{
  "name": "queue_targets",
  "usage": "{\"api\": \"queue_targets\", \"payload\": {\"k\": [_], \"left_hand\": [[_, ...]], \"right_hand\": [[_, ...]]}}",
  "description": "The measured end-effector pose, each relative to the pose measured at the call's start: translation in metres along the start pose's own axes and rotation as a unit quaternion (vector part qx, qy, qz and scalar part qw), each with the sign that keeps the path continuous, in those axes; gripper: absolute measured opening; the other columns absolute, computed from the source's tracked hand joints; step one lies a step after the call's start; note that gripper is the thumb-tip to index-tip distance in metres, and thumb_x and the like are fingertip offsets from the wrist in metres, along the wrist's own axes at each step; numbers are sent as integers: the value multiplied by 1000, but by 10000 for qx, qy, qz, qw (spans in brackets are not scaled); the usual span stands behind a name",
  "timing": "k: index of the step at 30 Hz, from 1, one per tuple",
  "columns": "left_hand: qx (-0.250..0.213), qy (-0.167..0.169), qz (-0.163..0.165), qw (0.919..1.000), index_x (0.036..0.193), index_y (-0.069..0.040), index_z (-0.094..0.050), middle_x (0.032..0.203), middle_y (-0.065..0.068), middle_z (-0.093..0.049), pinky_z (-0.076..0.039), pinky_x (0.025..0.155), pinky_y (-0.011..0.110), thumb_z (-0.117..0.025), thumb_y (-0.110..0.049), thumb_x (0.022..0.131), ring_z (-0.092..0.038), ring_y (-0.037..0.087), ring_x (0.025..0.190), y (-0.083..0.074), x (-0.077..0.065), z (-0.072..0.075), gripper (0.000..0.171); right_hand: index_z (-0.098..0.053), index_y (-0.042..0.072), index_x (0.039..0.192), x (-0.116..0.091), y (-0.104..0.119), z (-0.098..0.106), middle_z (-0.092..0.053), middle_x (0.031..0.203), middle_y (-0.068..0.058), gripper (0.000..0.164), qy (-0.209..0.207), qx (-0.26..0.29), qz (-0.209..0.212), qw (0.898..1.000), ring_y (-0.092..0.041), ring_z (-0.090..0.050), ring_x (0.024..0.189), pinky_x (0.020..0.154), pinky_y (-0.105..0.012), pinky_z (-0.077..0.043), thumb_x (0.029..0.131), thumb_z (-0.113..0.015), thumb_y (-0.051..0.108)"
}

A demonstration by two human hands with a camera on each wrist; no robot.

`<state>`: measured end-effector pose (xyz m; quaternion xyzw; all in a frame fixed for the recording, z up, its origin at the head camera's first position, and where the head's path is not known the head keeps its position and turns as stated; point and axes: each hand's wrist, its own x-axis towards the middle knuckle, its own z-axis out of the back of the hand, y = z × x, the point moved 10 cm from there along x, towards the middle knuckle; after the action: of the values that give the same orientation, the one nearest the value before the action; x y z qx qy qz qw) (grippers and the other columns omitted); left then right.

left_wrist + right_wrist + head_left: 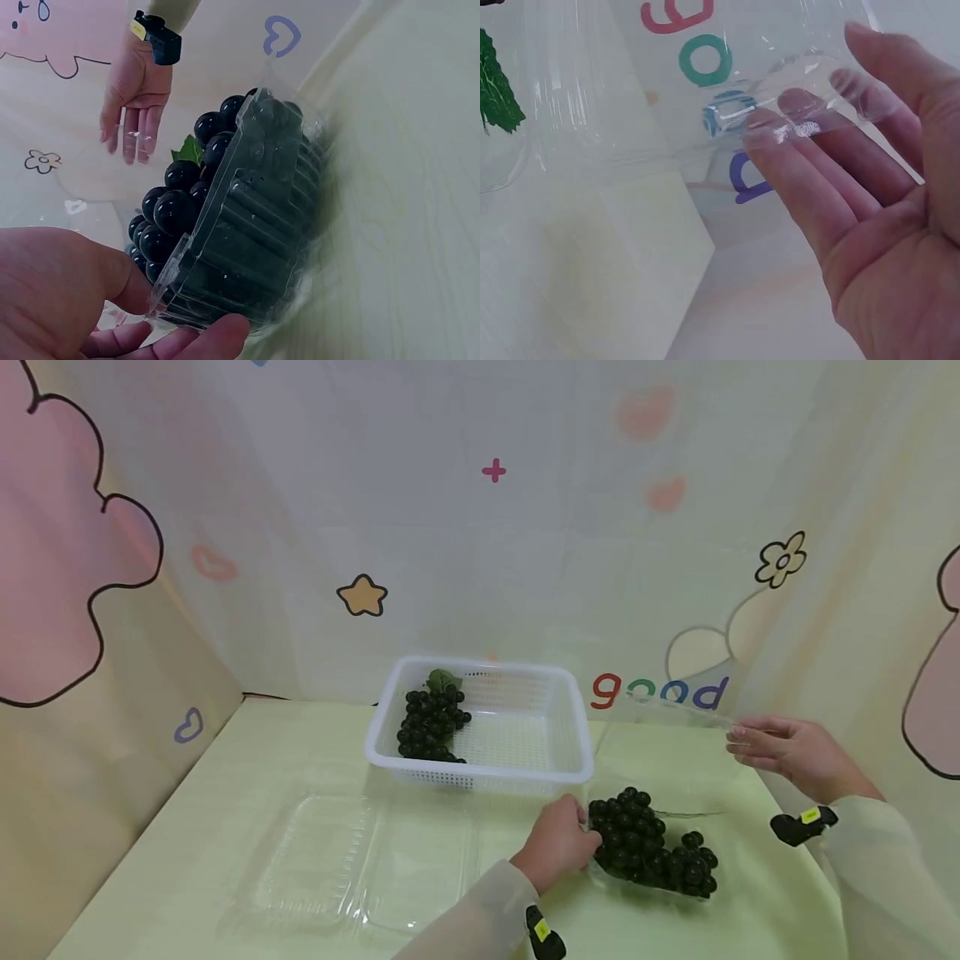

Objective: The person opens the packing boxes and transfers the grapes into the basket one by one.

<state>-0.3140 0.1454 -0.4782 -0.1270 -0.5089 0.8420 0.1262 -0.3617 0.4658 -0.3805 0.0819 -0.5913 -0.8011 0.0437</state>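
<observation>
Hands (557, 845) on clamshell (247, 240), lid (667, 752) indistinct

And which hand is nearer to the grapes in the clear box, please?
Left. The left hand grips the edge of the clear box, close beside the grapes; the right hand is farther up and to the right, at the raised lid.

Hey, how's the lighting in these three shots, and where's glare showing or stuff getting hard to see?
Head view: soft light, the empty clear clamshell almost vanishing into the pale tabletop; left wrist view: dimmer, with small bright glints on the dark grapes; right wrist view: white glare streaks across the clear lid, printed letters showing through.
</observation>
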Motion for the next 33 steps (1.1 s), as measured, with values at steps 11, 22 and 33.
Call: {"api": "queue_targets", "payload": {"k": [11,22,33], "left_hand": [[611,-37,-332,9976,86,-11,-48,74,-2,-48,-34,54,24,-62,-6,92,-44,11,59,4,-3,25,17],[952,183,-134,9952,88,-12,-49,78,1,-48,-33,56,27,-60,-7,95,-42,14,63,12,-3,37,14],[1009,453,-87,9938,91,-12,-50,78,1,-49,-34,56,28,-58,-10,100,-41,14,62,19,1,44,12]], "right_hand": [[-69,4,124,-5,-40,-1,-78,106,7,26,-440,661,-412,9960,-13,-77,99,86,-29,-61,102,-65,18],[-77,21,100,-13,-89,-14,-79,98,4,9,-616,1060,-1268,9843,-13,-77,92,83,-26,-61,99,-69,21],[-78,6,94,-27,-126,-33,-79,92,-6,14,-407,1767,-2142,9598,-15,-78,86,81,-27,-62,100,-65,8]]}}
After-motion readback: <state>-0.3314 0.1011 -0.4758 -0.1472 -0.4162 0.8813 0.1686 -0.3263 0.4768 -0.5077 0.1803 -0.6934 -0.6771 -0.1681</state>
